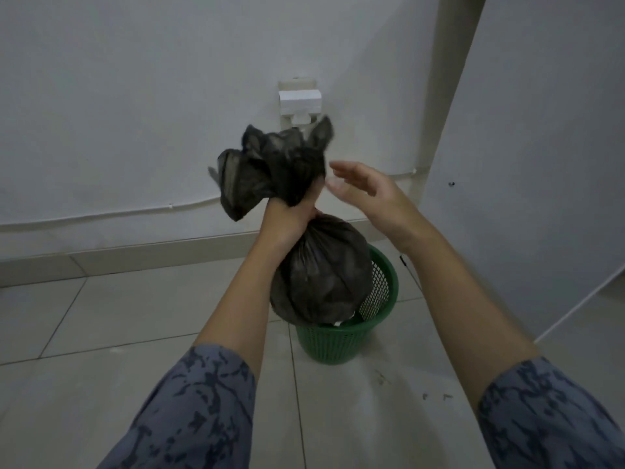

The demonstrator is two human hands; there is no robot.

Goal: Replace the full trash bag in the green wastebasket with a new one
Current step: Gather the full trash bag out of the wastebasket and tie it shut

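Removal step, bag part out. Left hand [290,216] fisted round gathered neck of full trash bag [319,275], which hangs over green wastebasket [341,340], bottom at rim level. Right hand [367,194] spread, empty, just beside loose top. Next, prob: lift clear, tie neck w/ both hands. No new bag in view.

Dim, flat, greyish light is filling the scene, casting no hard shadows and no glare. Motion blur is smearing the fingers of the right hand [363,194] and the ruffled top of the trash bag [280,170] just above the left hand [291,214]. Wide-angle distortion is bending the wall [135,96] lines far out from both hands.
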